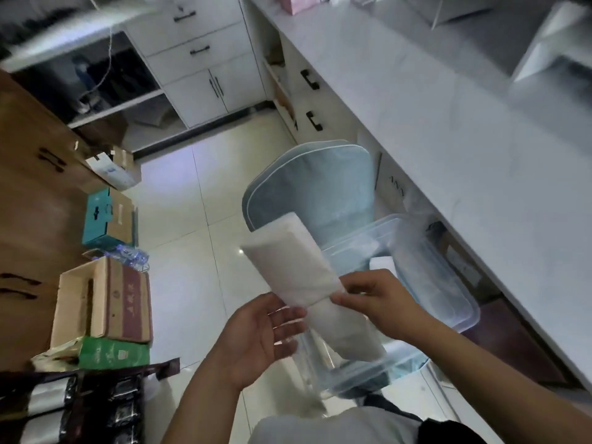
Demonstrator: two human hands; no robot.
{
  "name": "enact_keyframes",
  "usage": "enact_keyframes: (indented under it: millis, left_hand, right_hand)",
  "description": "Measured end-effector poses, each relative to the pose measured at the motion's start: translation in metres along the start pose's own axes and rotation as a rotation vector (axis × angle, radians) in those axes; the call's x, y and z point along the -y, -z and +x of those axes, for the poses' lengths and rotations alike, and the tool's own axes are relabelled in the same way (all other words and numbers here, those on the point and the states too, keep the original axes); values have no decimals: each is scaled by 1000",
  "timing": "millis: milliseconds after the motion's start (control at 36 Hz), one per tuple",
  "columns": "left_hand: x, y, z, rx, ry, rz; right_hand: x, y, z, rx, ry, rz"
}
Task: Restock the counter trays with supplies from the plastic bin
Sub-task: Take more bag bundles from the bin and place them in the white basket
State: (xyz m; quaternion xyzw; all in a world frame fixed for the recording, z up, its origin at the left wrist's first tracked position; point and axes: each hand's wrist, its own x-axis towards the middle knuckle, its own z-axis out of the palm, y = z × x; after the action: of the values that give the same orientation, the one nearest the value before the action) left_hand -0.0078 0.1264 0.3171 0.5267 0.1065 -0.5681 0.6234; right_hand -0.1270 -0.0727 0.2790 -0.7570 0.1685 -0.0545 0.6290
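A long white pack of supplies in clear wrapping [298, 267] is held slanted above the clear plastic bin [448, 283], which rests on a light blue chair [307, 187]. My right hand [381, 299] pinches the pack near its middle from the right. My left hand [262, 334] lies under and against the pack's lower left side, fingers spread, touching the wrapper. Part of the pack's lower end shows through the bin's clear wall. The white counter [448, 123] runs along the right; its trays are not clearly visible.
Cardboard boxes [105, 299], a green box [112, 352] and a teal box [99, 216] stand stacked on the left by a wooden cabinet [32, 187]. White drawers and cupboards [205, 59] line the far wall. Glossy tiled floor [179, 219] lies between.
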Motion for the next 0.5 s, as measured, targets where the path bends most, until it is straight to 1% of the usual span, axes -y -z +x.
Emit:
enact_keyframes:
  millis: [56, 111, 139, 194, 250, 306, 389, 444, 500]
  left_hand:
    - [-2, -1, -4, -12, -90, 140]
    - [-1, -6, -5, 9, -185, 400]
    - [1, -10, -3, 28, -236, 530]
    - [7, -21, -1, 107, -331, 655]
    - [16, -39, -1, 250, -391, 685]
    - [29, -58, 0, 355, -385, 646]
    - [53, -86, 3, 431, -340, 615]
    - [72, -104, 3, 492, -313, 666]
    - [92, -122, -1, 590, -294, 726]
  right_hand:
    - [5, -2, -17, -70, -82, 129]
    - [12, -3, -37, -153, -159, 270]
    - [16, -3, -49, -198, -195, 335]
    - [22, -3, -72, -306, -236, 412]
    - [27, -3, -99, -406, -221, 467]
    - [32, -5, -127, -510, -196, 511]
    - [38, -12, -173, -713, -183, 536]
    - [38, -15, -205, -840, -187, 553]
    - [41, -18, -237, -934, -190, 569]
